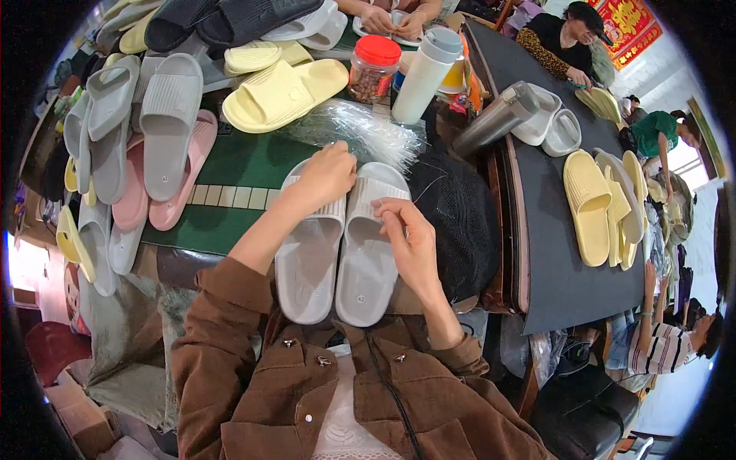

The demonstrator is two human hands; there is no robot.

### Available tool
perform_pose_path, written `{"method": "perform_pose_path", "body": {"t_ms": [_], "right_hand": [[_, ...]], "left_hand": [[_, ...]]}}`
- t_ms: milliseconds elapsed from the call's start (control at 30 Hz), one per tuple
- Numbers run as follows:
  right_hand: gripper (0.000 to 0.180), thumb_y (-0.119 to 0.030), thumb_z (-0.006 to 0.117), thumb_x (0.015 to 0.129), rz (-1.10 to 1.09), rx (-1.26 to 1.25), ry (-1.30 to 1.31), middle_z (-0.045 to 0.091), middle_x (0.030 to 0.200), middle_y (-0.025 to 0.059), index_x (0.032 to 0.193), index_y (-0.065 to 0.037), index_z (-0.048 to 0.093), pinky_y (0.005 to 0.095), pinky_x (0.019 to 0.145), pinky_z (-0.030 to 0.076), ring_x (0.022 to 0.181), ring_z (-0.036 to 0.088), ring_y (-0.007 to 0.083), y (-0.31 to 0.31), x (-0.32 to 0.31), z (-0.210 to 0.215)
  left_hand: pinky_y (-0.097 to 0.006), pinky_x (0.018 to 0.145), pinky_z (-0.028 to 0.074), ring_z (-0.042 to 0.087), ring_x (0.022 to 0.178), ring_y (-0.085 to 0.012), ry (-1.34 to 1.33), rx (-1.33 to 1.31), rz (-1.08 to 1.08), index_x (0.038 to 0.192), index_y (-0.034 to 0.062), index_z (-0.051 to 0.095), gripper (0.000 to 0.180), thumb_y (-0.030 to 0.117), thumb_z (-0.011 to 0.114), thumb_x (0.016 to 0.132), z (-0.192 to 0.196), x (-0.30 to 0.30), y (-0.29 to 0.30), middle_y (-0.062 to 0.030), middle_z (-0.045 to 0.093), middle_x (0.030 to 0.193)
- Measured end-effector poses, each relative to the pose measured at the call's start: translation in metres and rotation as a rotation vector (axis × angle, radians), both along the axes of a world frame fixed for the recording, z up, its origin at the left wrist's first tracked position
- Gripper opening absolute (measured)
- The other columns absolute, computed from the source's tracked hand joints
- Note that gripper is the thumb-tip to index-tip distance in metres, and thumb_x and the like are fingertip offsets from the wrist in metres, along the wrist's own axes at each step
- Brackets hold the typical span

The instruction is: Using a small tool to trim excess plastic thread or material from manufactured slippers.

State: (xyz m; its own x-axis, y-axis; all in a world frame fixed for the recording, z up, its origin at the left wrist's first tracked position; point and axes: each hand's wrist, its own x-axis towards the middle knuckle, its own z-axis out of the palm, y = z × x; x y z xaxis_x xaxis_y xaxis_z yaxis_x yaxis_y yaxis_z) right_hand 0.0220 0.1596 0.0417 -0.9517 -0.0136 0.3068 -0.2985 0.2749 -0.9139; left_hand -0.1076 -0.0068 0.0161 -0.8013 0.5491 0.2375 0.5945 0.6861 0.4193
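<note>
Two pale grey slide sandals lie side by side in front of me, the left one [307,264] and the right one [368,268], toes pointing away. My left hand [328,175] rests over the strap of the left sandal, fingers pinched toward a bundle of clear plastic ties [360,126]. Fingers of my right hand [408,230] are curled on the strap of the right sandal and appear to pinch a thin tie.
Grey, pink and yellow sandals [165,123] crowd the green table [230,172] at left. A red-lidded jar [373,67], a white bottle [424,73] and a steel flask [494,119] stand behind. A black mesh bag [456,215] lies right. Other people work at a dark table [552,261].
</note>
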Motion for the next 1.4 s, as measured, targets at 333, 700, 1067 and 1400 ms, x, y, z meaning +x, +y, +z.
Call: {"method": "perform_pose_path", "body": {"t_ms": [333, 700, 1067, 1400], "right_hand": [[0.012, -0.006, 0.052, 0.093, 0.0, -0.035, -0.115, 0.058, 0.073, 0.0038, 0.096, 0.0, 0.061, 0.0227, 0.055, 0.04, 0.062, 0.049, 0.0062, 0.009, -0.012, 0.004], [0.027, -0.016, 0.065, 0.084, -0.12, 0.22, 0.122, 0.061, 0.103, 0.0153, 0.105, 0.0, 0.06, 0.033, 0.078, 0.046, 0.086, 0.062, 0.0271, -0.024, -0.09, 0.009], [0.016, -0.012, 0.058, 0.089, 0.016, -0.253, -0.063, 0.067, 0.084, 0.0066, 0.094, 0.002, 0.062, 0.0253, 0.071, 0.048, 0.077, 0.061, 0.0119, -0.024, -0.104, -0.023], [0.012, -0.012, 0.061, 0.088, -0.053, -0.304, -0.055, 0.062, 0.083, 0.0026, 0.091, 0.0, 0.06, 0.0246, 0.071, 0.044, 0.075, 0.054, 0.0096, -0.025, -0.096, -0.016]], "left_hand": [[-0.032, 0.072, 0.047, 0.061, 0.076, -0.0217, -0.284, 0.569, 0.171, 0.085, -0.0013, 0.058, 0.011, 0.01, 0.056, 0.086, 0.016, -0.003, -0.024, -0.0102, 0.063, 0.083], [-0.026, 0.069, 0.045, 0.055, 0.073, -0.0105, -0.258, 0.834, 0.189, 0.092, -0.0014, 0.057, 0.009, 0.007, 0.055, 0.09, 0.002, 0.018, -0.021, -0.0048, 0.06, 0.078], [-0.028, 0.066, 0.044, 0.052, 0.067, -0.014, -0.253, 0.712, 0.213, 0.091, -0.0033, 0.058, 0.011, 0.007, 0.056, 0.088, 0.012, 0.028, -0.013, -0.0081, 0.059, 0.075], [-0.029, 0.064, 0.045, 0.054, 0.066, -0.0145, -0.215, 0.703, 0.2, 0.089, -0.0029, 0.059, 0.012, 0.008, 0.056, 0.087, 0.009, 0.029, -0.011, -0.0089, 0.059, 0.074]]}}
